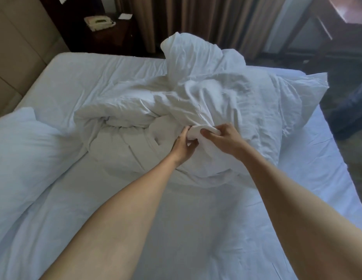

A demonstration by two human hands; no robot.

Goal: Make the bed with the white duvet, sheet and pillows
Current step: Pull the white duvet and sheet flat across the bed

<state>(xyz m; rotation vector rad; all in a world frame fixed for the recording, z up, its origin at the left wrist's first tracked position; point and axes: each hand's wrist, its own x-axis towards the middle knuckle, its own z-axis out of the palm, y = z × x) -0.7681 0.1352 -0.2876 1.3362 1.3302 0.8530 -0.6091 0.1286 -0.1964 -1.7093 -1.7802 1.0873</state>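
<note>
Here the white duvet [176, 102] lies crumpled in a heap at the middle of the frame, on the bed [196, 229], with one twisted fold rising toward the upper centre. Both hands meet at the near edge of the heap. The left hand [184, 145] reaches in from the lower left with its fingers curled into a bunched wad of the duvet's cloth. The right hand [222, 138] comes in from the lower right and grips the same wad, its thumb pinching it from the front. The two hands are just beside each other, almost touching.

Under the heap a white sheet [107, 75] is spread over the mattress, creased in places. One pillow [20, 150] rests at the left edge of the frame, and another pillow [303, 91] lies behind the duvet at the right, partly covered by it.

Beyond the bed, in the upper left, a beige telephone [99, 22] sits on a dark nightstand [111, 35], beside a padded headboard [16, 47]. Brown curtains [206, 19] hang along the top centre.
</note>
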